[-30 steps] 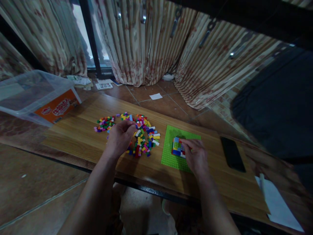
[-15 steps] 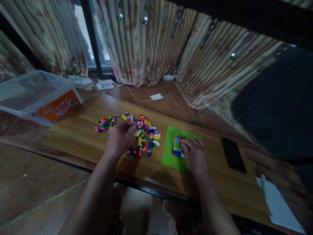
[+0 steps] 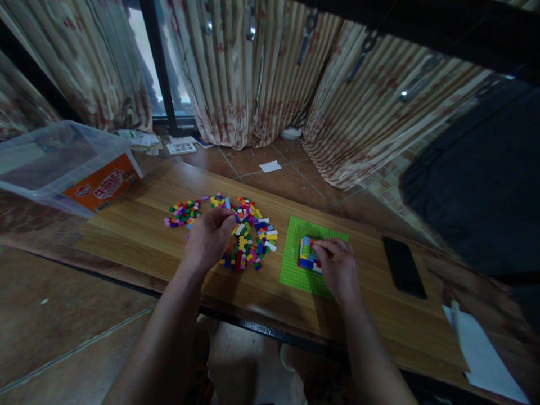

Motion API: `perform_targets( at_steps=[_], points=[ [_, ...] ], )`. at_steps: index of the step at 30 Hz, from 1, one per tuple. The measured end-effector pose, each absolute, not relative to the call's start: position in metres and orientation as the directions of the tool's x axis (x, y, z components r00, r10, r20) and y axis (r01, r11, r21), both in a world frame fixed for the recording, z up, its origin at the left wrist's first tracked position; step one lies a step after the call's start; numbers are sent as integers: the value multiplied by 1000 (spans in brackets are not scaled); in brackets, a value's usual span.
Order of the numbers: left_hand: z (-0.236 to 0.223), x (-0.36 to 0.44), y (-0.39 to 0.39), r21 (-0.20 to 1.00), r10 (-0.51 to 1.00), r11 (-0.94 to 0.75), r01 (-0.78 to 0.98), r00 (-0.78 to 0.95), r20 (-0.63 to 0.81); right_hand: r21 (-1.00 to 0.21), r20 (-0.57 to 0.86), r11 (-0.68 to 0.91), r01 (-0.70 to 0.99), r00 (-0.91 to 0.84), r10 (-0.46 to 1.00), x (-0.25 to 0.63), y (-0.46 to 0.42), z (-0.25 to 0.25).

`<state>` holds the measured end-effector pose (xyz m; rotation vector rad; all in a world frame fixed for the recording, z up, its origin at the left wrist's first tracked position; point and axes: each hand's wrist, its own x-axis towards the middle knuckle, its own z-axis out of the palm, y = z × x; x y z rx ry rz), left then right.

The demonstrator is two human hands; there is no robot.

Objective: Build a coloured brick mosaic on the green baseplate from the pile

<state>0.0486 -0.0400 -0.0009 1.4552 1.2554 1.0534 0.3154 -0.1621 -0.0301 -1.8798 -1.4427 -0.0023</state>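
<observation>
A pile of small coloured bricks [image 3: 248, 236] lies on the wooden board [image 3: 139, 230]. My left hand [image 3: 207, 239] rests curled at the pile's left edge, fingertips pinched among the bricks; what they hold is hidden. To the right lies a green baseplate [image 3: 295, 264] with a small multicoloured brick build [image 3: 306, 253] on it. My right hand [image 3: 341, 269] lies on the baseplate with its fingers pressed together on the build's right side and top.
A clear plastic bin [image 3: 63, 163] with an orange label stands at the back left. A black phone [image 3: 404, 266] lies right of the baseplate, white paper [image 3: 481, 354] at the far right. Curtains hang behind, with papers on the tiled floor.
Both hands have hardly moved; the right hand's fingers have shifted slightly on the brick build.
</observation>
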Motion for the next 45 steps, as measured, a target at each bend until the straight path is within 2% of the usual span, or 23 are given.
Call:
perform_targets(
  at_steps=[4,11,21,24,45],
  points=[
    [0,48,-41,974,991,-72,216,123,46,-678,358,-145,721,496,791,316,-161,-35],
    [-3,47,-40,966,990,-100,238,124,71,-805,289,-168,569,624,726,318,-156,-49],
    [-3,49,-39,969,991,-81,235,127,52,-896,208,-146,420,688,695,315,-154,-54],
    [0,49,-40,969,992,-55,241,122,26,-900,198,-151,409,691,695,315,-154,-54],
    [0,45,-41,909,989,-128,397,123,86,-786,326,-133,604,587,741,320,-157,-50]
  ],
)
